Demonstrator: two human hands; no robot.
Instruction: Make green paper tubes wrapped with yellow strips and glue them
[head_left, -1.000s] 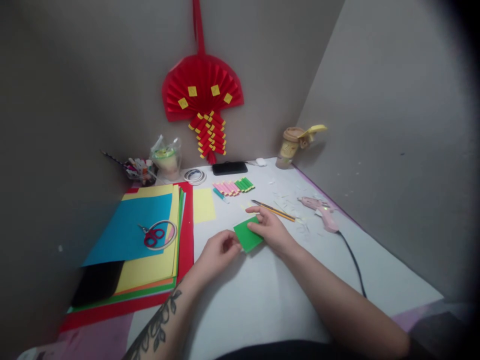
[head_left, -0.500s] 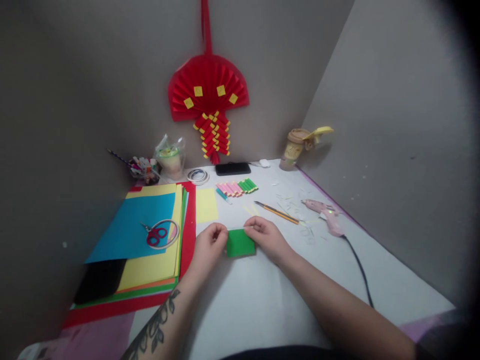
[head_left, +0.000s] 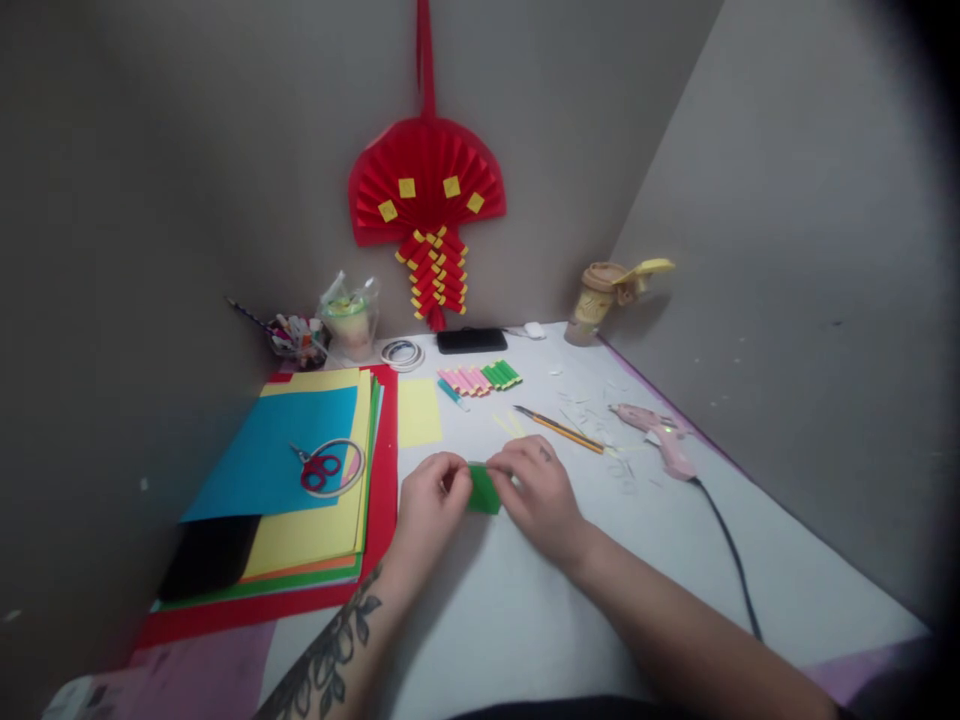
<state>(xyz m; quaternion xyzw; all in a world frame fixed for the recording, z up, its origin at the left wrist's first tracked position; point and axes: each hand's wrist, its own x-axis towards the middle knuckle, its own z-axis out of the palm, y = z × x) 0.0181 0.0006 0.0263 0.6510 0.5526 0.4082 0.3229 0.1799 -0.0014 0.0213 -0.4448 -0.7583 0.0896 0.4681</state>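
Note:
A small green paper piece (head_left: 484, 491) lies on the white table (head_left: 525, 600) between my two hands. My left hand (head_left: 427, 505) pinches its left edge with curled fingers. My right hand (head_left: 541, 495) covers its right side, fingers bent down on it. Only a narrow strip of green shows between the hands. A thin pale stick seems to run along the paper's top edge, too small to name.
A stack of coloured paper sheets (head_left: 300, 480) with red scissors (head_left: 319, 468) lies left. Rolled pink and green paper tubes (head_left: 480, 377), a yellow sheet (head_left: 418, 412), a pencil (head_left: 559, 430) and a pink glue gun (head_left: 660, 438) with cord sit beyond. A red paper fan (head_left: 426, 190) hangs on the wall.
The green paper was turned square to me and both hands closed in over it, so less green shows now. The view shifted slightly to the left.

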